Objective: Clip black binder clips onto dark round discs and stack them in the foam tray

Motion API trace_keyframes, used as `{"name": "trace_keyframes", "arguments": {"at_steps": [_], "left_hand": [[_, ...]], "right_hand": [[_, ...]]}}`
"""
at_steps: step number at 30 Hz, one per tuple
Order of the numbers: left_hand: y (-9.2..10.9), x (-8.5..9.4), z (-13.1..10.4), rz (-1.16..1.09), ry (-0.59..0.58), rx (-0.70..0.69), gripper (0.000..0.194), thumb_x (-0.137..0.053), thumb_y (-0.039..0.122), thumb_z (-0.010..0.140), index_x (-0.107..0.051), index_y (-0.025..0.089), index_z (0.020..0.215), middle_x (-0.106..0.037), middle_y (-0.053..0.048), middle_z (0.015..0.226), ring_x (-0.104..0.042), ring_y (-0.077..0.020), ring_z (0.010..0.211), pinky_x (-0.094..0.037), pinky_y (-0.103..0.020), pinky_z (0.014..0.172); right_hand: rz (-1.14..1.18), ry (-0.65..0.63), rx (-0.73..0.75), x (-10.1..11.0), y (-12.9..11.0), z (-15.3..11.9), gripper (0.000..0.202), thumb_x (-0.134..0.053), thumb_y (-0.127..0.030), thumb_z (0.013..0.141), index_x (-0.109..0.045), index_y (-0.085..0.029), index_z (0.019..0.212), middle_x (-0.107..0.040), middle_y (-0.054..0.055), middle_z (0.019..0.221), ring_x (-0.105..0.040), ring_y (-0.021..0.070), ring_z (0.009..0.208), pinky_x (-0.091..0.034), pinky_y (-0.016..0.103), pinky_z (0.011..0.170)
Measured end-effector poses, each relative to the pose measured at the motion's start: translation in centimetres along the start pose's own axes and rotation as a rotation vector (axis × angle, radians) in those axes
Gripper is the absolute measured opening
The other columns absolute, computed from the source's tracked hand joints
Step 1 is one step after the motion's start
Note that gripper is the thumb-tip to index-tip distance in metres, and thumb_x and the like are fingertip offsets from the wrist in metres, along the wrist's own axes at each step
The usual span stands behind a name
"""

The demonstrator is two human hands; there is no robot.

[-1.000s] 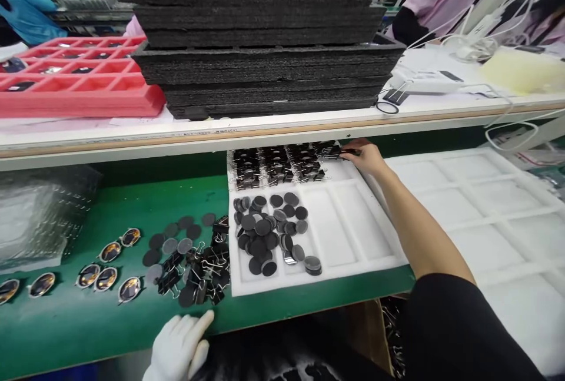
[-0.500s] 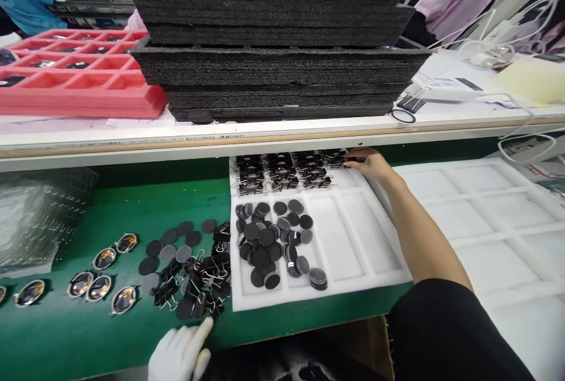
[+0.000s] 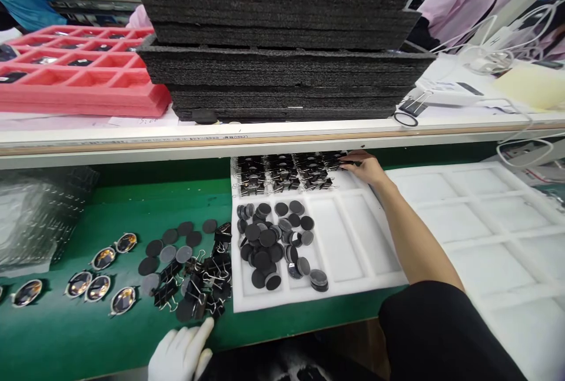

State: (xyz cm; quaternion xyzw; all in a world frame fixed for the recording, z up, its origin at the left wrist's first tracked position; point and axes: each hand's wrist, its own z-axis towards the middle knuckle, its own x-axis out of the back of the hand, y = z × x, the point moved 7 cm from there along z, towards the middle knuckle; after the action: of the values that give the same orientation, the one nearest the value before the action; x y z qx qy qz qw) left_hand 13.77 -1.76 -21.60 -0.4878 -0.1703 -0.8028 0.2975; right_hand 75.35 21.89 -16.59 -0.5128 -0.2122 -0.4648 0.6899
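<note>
Right hand stretched to the far row of the white foam tray, grip pinched together on a clipped part there. Gloved left hand resting loose, spread, at the counter edge nearest the tray. Best lifted straight up, clear of neighbouring clips.

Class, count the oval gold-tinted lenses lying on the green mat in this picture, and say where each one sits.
5 lenses show on the green mat, left of the loose black clips: two behind, two mid-row, one nearest the gloved left hand. Another at the left edge may be cut off.
</note>
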Motion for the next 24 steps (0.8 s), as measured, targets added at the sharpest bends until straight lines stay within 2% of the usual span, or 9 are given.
{"name": "trace_keyframes", "arguments": {"at_steps": [6,9,11,14,16,21,24], "left_hand": [[0.0,-0.3,-0.1,0.000,0.000,-0.005,0.028,-0.042,0.021,0.105,-0.065,0.015,0.118,-0.073,-0.003,0.081,-0.064,-0.0137,0.065,-0.043,-0.031,0.068],[0.2,-0.1,0.1,0.004,0.022,-0.021,0.028,-0.041,0.021,0.105,-0.066,0.015,0.117,-0.073,-0.003,0.081,-0.064,-0.0142,0.065,-0.042,-0.031,0.068],[0.3,0.0,0.1,0.010,0.036,-0.024,0.028,-0.041,0.021,0.105,-0.066,0.014,0.117,-0.073,-0.003,0.080,-0.064,-0.0144,0.066,-0.042,-0.031,0.068],[0.4,0.1,0.1,0.011,0.057,-0.011,0.026,-0.044,0.018,0.103,-0.065,0.013,0.118,-0.073,-0.004,0.080,-0.064,-0.0145,0.066,-0.041,-0.032,0.068],[0.5,0.1,0.2,0.005,0.076,-0.007,0.026,-0.047,0.016,0.101,-0.064,0.011,0.119,-0.073,-0.004,0.080,-0.064,-0.0149,0.066,-0.041,-0.032,0.068],[0.8,0.0,0.5,0.003,0.093,0.008,0.026,-0.052,0.016,0.097,-0.064,0.012,0.120,-0.073,-0.003,0.079,-0.064,-0.0151,0.064,-0.041,-0.033,0.065],[1.2,0.8,0.4,-0.036,0.062,0.012,0.028,-0.052,0.016,0.095,-0.062,0.014,0.121,-0.073,-0.004,0.081,-0.065,-0.0160,0.066,-0.044,-0.033,0.065]], "right_hand": [[-0.040,0.085,-0.014,-0.4,-0.5,-1.7,0.029,-0.077,-0.039,0.078,-0.081,-0.023,0.102,-0.076,0.009,0.114,-0.069,0.0303,0.112,-0.053,0.044,0.106],[-0.067,0.144,-0.070,0.2,0.2,-2.3,0.050,-0.080,-0.038,0.073,-0.075,-0.019,0.119,-0.072,0.013,0.124,-0.067,0.0325,0.115,-0.055,0.046,0.103],[-0.085,0.189,-0.128,0.7,0.9,-2.8,0.059,-0.080,-0.039,0.072,-0.070,-0.014,0.124,-0.072,0.017,0.123,-0.068,0.0333,0.110,-0.058,0.047,0.096],[-0.100,0.191,-0.186,0.7,1.5,-3.7,0.046,-0.075,-0.040,0.075,-0.072,-0.014,0.112,-0.077,0.014,0.103,-0.072,0.0291,0.091,-0.060,0.044,0.087],[-0.115,0.178,-0.197,0.4,1.3,-4.1,0.033,-0.070,-0.038,0.078,-0.073,-0.017,0.104,-0.078,0.011,0.096,-0.072,0.0269,0.085,-0.059,0.043,0.087],[-0.198,0.161,-0.188,0.9,-0.5,-4.3,0.021,-0.064,-0.033,0.080,-0.075,-0.019,0.091,-0.077,0.014,0.104,-0.069,0.0297,0.096,-0.054,0.043,0.092],[-0.246,0.168,-0.186,2.2,-3.0,-4.7,0.029,-0.063,-0.037,0.080,-0.075,-0.016,0.097,-0.073,0.023,0.107,-0.063,0.0356,0.107,-0.049,0.047,0.096]]}}
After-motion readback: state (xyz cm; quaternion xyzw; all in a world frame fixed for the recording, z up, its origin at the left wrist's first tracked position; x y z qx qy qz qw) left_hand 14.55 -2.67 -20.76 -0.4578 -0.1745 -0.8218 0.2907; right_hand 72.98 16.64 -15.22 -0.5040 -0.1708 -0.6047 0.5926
